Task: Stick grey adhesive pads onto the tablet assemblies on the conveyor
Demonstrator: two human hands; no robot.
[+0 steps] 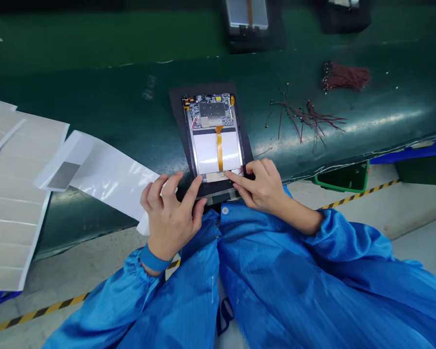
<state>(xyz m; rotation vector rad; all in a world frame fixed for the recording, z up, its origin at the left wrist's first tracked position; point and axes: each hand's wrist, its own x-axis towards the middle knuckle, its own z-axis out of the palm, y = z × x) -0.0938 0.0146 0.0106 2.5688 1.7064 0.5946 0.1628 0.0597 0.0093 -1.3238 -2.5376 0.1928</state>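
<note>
An opened tablet (pixel 206 154) lies on a black pad (pixel 179 109), its circuit board (pixel 212 112) at the far end. An orange ribbon cable (pixel 220 151) runs down over its silvery-white inner panel. Across the near end is a pale strip (pixel 215 177). My right hand (pixel 265 186) touches that strip with its outstretched index finger, the other fingers loosely bent. My left hand (pixel 172 213) has its fingers spread, the index fingertip at the tablet's near left corner. Neither hand grips anything that I can see.
White backing paper (pixel 111 167) with a grey patch lies left, beside sheets of pale strips (pixel 10 194). Thin dark-red wires (pixel 305 116) lie scattered right, a bundle (pixel 349 76) behind them. Another device (pixel 247 14) sits at the back. A green bin (pixel 343 179) stands below the table edge.
</note>
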